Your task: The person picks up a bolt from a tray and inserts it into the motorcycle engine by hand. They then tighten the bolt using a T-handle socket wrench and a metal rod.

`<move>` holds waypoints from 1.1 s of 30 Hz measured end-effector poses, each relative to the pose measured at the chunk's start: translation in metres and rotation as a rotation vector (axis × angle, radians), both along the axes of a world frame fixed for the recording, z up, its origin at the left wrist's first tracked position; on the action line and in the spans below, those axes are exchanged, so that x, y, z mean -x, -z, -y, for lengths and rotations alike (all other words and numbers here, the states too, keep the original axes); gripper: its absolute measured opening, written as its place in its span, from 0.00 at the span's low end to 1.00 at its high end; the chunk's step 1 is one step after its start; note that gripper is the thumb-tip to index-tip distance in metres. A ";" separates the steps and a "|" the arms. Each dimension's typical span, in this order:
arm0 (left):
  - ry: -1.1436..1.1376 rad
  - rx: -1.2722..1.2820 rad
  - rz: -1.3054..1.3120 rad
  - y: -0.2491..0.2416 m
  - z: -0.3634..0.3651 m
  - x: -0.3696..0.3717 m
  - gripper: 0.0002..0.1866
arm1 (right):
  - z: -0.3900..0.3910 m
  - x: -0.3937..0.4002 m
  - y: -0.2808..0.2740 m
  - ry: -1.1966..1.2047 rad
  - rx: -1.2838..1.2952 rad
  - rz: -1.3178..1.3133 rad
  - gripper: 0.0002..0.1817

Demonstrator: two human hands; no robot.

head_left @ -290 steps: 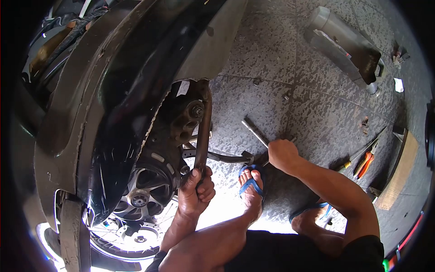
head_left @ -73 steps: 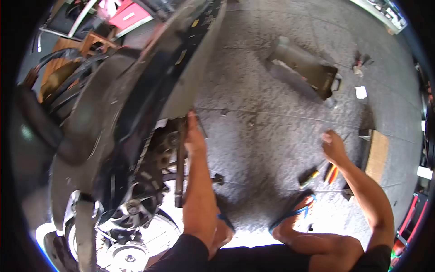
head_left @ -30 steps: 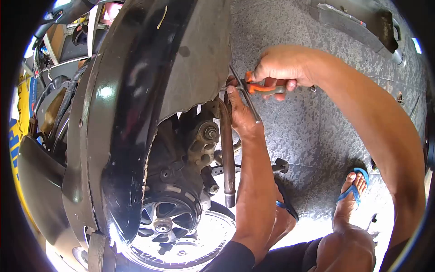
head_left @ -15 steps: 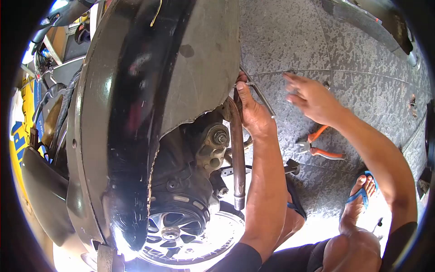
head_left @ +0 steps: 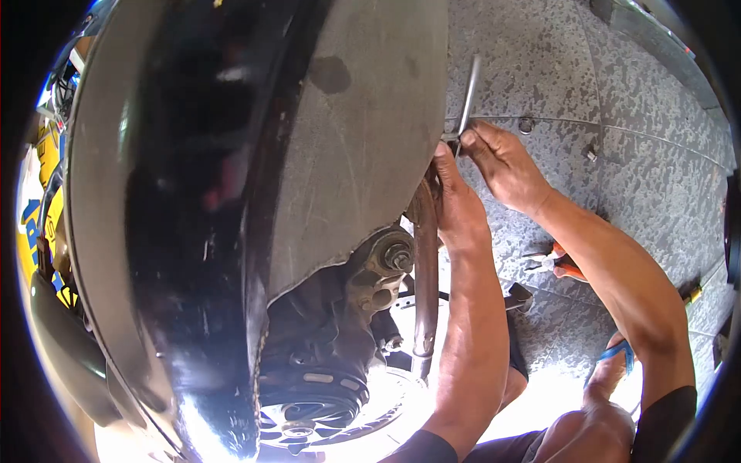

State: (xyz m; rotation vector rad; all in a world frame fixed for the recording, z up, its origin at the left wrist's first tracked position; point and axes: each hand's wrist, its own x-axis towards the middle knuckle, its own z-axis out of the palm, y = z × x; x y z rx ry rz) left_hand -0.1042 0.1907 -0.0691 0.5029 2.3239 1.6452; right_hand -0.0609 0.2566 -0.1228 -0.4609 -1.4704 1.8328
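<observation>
A metal T-handle wrench [head_left: 470, 92] reaches in at the edge of the grey body panel [head_left: 370, 131], its crossbar pointing up and away. My right hand [head_left: 509, 170] is closed, thumb and fingers pinching the near part of the crossbar. Beside it, my left hand [head_left: 461, 204] is closed around the wrench's stem at the panel edge, thumb on top; its other fingers are mostly hidden. The wrench's working end is out of sight behind the panel. A rusty metal tube [head_left: 425, 285] runs just left of my left forearm.
Orange-handled pliers [head_left: 567, 270] lie on the grey floor, partly behind my right forearm. A small round socket-like part [head_left: 526, 125] and another small metal piece [head_left: 592, 153] lie farther off. The vehicle's wheel [head_left: 301, 432] and a mounting bolt [head_left: 398, 257] show below the panel.
My right hand has come left from above the floor and taken hold of the crossbar. The crossbar has turned to point up. The view has shifted closer to the panel.
</observation>
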 end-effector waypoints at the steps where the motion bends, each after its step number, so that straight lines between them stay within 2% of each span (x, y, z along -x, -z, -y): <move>1: -0.037 0.027 -0.067 0.002 0.001 -0.001 0.23 | 0.000 0.002 -0.002 -0.079 0.192 -0.013 0.15; 3: -0.077 0.061 -0.143 0.004 0.006 0.000 0.23 | -0.005 0.002 -0.005 -0.127 0.297 -0.050 0.18; 4: -0.041 -0.009 -0.078 0.003 0.006 0.000 0.23 | -0.009 0.000 -0.008 -0.169 0.393 -0.079 0.21; 5: -0.006 -0.078 -0.010 0.003 0.008 -0.001 0.23 | -0.009 -0.003 -0.012 -0.216 0.509 -0.132 0.19; 6: 0.027 -0.148 0.058 0.002 0.009 -0.002 0.24 | -0.009 -0.005 -0.015 -0.220 0.515 -0.134 0.19; 7: 0.123 -0.200 0.187 0.005 0.009 0.003 0.26 | -0.008 -0.007 -0.017 -0.295 0.664 -0.123 0.18; 9: 0.147 -0.231 0.201 0.012 0.007 0.009 0.27 | -0.008 -0.010 -0.021 -0.396 0.882 -0.174 0.17; 12: 0.139 -0.264 0.184 0.023 0.003 0.015 0.27 | -0.016 -0.018 -0.039 -0.395 1.004 -0.104 0.16; 13: 0.128 -0.277 0.146 0.026 0.004 0.016 0.26 | -0.018 -0.017 -0.022 -0.471 0.817 -0.038 0.15; 14: 0.118 -0.293 0.109 0.023 0.000 0.014 0.26 | -0.013 -0.016 -0.020 -0.468 0.815 -0.040 0.15; 16: 0.083 -0.367 0.069 0.021 -0.005 0.008 0.26 | -0.001 -0.018 -0.020 0.113 0.011 0.149 0.12; 17: 0.105 -0.378 0.104 0.020 -0.004 0.008 0.26 | 0.001 -0.027 -0.022 0.023 0.087 0.036 0.09; 18: 0.134 -0.389 0.142 0.019 -0.005 0.007 0.26 | 0.000 -0.025 -0.022 0.023 0.083 0.035 0.09; 20: 0.147 -0.404 0.132 0.020 -0.005 0.010 0.25 | 0.000 -0.022 -0.020 0.223 -0.317 -0.016 0.07; 22: 0.163 -0.422 0.124 0.019 -0.007 0.009 0.24 | -0.004 -0.011 -0.017 0.278 -0.339 -0.052 0.08; 24: 0.146 -0.423 0.069 0.014 -0.007 0.007 0.18 | -0.007 -0.007 -0.016 0.324 -0.363 -0.096 0.10; 26: 0.191 -0.364 0.040 0.010 0.000 0.008 0.21 | -0.014 -0.013 -0.035 -0.018 -0.001 0.209 0.17; 27: 0.151 -0.232 -0.034 0.009 0.004 0.007 0.23 | -0.015 -0.009 -0.031 -0.049 0.049 0.207 0.24; 28: 0.110 -0.099 -0.106 0.007 0.007 0.005 0.25 | -0.018 -0.005 -0.030 -0.055 0.053 0.206 0.24; 30: 0.093 -0.071 -0.052 0.004 0.010 0.001 0.28 | -0.024 0.000 -0.027 -0.160 0.075 0.198 0.28; 31: 0.095 0.001 -0.078 0.001 0.010 -0.004 0.30 | -0.025 0.003 -0.027 -0.168 0.106 0.218 0.31; 33: 0.092 0.079 -0.105 -0.005 0.012 -0.017 0.32 | -0.025 0.006 -0.025 -0.149 0.126 0.196 0.32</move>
